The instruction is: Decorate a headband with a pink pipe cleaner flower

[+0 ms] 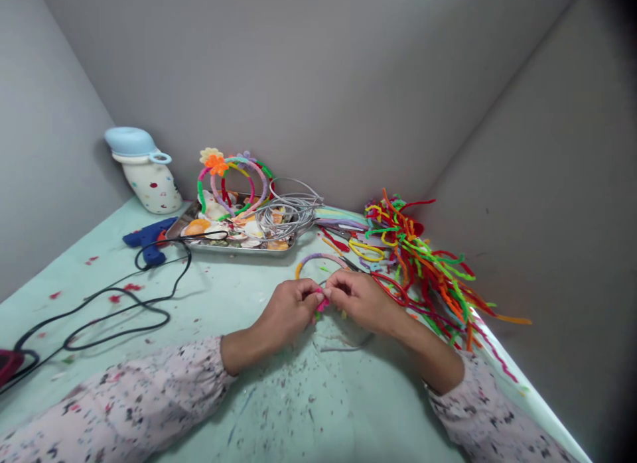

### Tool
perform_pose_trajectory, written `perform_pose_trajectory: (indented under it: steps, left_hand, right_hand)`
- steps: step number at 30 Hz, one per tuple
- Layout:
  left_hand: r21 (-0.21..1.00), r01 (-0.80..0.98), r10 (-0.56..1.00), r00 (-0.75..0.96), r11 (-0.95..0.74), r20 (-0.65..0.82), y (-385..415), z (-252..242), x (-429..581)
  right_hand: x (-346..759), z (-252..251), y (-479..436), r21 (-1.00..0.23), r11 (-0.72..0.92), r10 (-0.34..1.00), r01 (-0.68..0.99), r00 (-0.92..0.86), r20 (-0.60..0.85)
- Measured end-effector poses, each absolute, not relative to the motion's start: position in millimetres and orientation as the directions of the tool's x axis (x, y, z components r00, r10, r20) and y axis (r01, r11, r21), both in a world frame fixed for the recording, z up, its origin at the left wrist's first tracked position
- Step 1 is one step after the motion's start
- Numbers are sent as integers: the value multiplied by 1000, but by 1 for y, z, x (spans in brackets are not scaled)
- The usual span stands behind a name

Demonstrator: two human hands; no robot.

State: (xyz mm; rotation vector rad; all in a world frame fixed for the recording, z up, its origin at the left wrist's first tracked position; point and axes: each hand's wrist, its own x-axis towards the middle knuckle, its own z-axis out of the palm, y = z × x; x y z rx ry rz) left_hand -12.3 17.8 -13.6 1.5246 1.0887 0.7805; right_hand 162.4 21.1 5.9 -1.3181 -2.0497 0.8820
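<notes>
Nearer you than the tray and to its right, your left hand pinches the pink piece; your right hand's fingertips meet beside it, their hold unclear. The wrapped hoop arcs off the tray's near-right corner. Short, close pinches should give control.

A head-worn camera looks forward and down from just above the table, left hand and right hand near mid-frame, facing a wall.
</notes>
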Motion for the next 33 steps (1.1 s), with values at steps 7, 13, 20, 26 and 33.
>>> perform_pose_trajectory:
  steps: [7, 13, 20, 26, 33]
  left_hand:
    - [968, -108, 919, 354, 226, -175, 27, -17, -10]
    - [956, -110, 895, 392, 273, -210, 27, -14, -11]
    - [988, 32, 907, 393, 153, -153, 28, -17, -11]
    - [984, 94, 897, 406, 149, -175, 27, -19, -9]
    - [987, -50, 947, 295, 150, -128, 28, -20, -10]
  right_hand:
    - [168, 12, 30, -875, 145, 987, 462, -127, 97]
    - [165, 9, 29, -817, 293, 956, 498, -154, 249]
    - [154, 5, 21, -742, 391, 919, 545, -269, 288]
    - [150, -4, 22, -670, 476, 879, 569, -294, 375]
    - [139, -5, 11, -685, 471, 867, 555, -149, 475]
